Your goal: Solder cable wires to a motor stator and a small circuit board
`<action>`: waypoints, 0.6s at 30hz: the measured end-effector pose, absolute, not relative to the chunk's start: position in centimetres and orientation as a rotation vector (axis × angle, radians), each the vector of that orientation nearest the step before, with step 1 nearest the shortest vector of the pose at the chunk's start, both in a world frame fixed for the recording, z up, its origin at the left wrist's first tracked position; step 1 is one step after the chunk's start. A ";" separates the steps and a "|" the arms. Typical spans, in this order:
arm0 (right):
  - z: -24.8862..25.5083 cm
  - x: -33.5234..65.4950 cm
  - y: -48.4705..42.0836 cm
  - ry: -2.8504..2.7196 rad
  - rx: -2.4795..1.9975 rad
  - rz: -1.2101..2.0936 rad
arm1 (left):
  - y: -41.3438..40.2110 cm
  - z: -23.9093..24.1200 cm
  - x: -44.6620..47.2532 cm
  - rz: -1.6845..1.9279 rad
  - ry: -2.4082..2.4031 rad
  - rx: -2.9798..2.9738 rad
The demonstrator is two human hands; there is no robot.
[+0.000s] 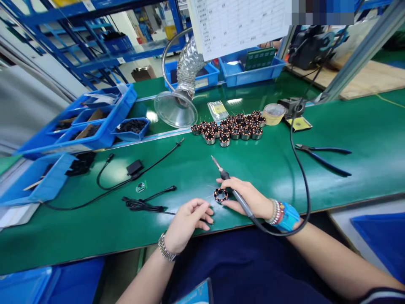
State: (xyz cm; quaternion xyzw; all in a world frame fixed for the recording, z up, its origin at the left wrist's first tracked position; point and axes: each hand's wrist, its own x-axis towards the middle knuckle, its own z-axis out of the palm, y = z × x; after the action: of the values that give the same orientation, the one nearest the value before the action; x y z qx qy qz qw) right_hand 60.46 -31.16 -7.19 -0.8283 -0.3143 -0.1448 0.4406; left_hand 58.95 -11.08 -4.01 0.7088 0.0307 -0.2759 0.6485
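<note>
My right hand [248, 196] is closed round a soldering iron [242, 202], its tip pointing away from me and up to the left. The thumb and fingers of that hand also rest around a small motor stator [220, 195], a ring with copper windings and fine loose wires. My left hand [191, 219] is just left of the stator, near the table's front edge. Its fingers are loosely bent and apart, and I see nothing in them. A cluster of similar stators [236, 127] stands further back on the green tabletop [177, 169].
A clear fume-extractor hood [176, 109] stands behind. Pliers [322, 156] and a tape roll [274, 114] are at right. Black cables [144, 204], a small round board [141, 187] and blue bins [104, 122] lie left. The iron's cord [299, 160] loops over my right wrist.
</note>
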 end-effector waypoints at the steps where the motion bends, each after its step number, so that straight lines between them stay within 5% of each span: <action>1: -7.3 60.6 -31.0 -0.772 -2.051 -0.356 | -11.2 -3.9 59.0 -0.647 0.075 1.600; 18: -8.4 60.4 -30.9 -0.799 -2.033 -0.412 | -11.3 -4.3 59.3 -0.685 0.097 1.509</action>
State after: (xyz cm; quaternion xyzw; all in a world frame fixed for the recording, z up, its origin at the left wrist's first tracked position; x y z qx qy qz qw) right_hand 60.41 -30.89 -8.44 -0.8198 -0.3223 -0.1661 0.4431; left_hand 59.34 -11.25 -4.26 0.6708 0.0431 -0.3045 0.6748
